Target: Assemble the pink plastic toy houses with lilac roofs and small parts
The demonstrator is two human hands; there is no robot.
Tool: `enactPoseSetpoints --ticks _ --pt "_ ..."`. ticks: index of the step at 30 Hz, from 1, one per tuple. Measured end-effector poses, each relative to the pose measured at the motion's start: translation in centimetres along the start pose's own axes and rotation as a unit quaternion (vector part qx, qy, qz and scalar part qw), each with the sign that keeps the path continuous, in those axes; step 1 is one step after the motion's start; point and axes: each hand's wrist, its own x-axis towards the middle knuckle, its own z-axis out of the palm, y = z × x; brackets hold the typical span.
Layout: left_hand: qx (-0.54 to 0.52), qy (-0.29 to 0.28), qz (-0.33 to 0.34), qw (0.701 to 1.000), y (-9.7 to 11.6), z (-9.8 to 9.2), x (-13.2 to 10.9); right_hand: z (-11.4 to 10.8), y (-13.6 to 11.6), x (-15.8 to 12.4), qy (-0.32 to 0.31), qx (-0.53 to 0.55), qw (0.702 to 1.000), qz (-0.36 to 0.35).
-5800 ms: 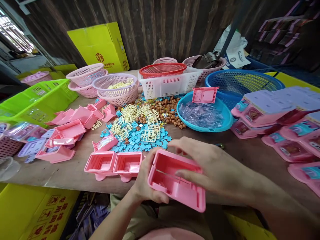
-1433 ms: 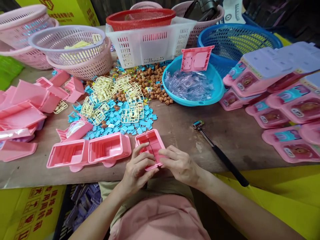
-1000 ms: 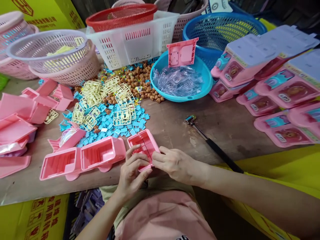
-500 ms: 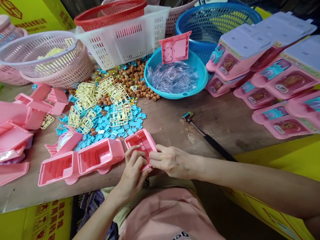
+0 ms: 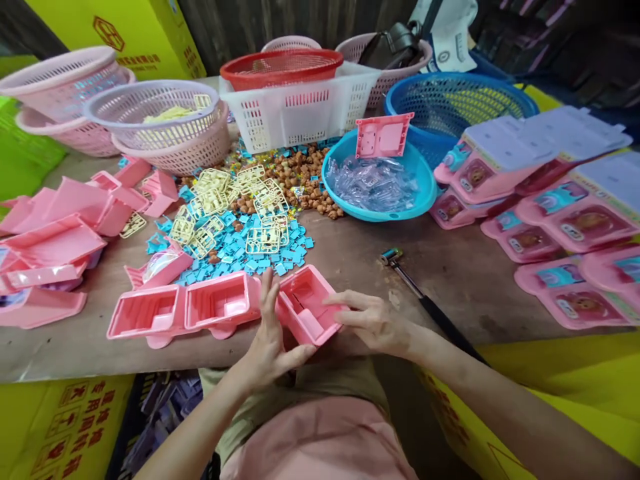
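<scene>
At the table's front edge stands a pink plastic box (image 5: 306, 303), its hollow side up and a raised block inside its near end. My left hand (image 5: 270, 343) is open against the box's left side, fingers pointing up and thumb stretched along the near edge. My right hand (image 5: 373, 320) pinches the right wall of the box, with fingertips over the rim. Left of my left hand, two more pink boxes (image 5: 220, 303) lie end to end, hollow side up. Beyond them are small light-blue plastic pieces (image 5: 240, 250) and cream parts frames (image 5: 267, 237).
A turquoise basin (image 5: 425, 200) holds clear plastic parts and a pink panel (image 5: 383, 137). A black-handled tool (image 5: 443, 320) lies right of my right hand. Finished-looking pink toys (image 5: 525, 233) are stacked at right. Pink parts (image 5: 55, 247) pile up at left; baskets (image 5: 305, 110) stand behind.
My left hand has come out of the pink box, its fingers now spread. My right hand stays on the right wall. The view has tilted up and shifted left.
</scene>
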Motion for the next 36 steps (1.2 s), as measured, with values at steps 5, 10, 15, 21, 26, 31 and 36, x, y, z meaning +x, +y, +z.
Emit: enactPoseSetpoints --ticks 5,10,15,21,26,31,36 --pt "-0.275 -0.107 -0.173 0.94 -1.0 -1.1 1.9 -0.7 -0.4 -0.8 0.025 0.155 0.985 0.076" --pt "-0.302 -0.091 -0.291 0.903 1.1 -1.3 4.4 0.1 -1.1 -0.6 0.116 0.267 0.915 0.279" --pt "-0.252 -0.088 -0.344 0.9 2.0 -0.8 6.5 1.2 -0.7 0.1 0.15 0.306 0.842 0.418" --pt "-0.247 -0.178 -0.346 0.887 1.4 -1.5 8.9 0.2 -0.1 0.8 0.099 0.258 0.855 0.438" --pt "-0.086 -0.22 -0.331 0.913 1.1 -2.3 10.6 -3.0 0.4 -2.1 0.128 -0.239 0.87 0.412" --pt "0.249 -0.212 -0.281 0.902 2.8 -2.4 11.2 -3.8 1.0 -6.5 0.004 -0.404 0.789 0.462" --pt "0.336 -0.228 -0.226 0.886 4.8 -1.0 10.0 -3.2 -0.7 -6.0 0.106 -0.219 0.852 0.463"
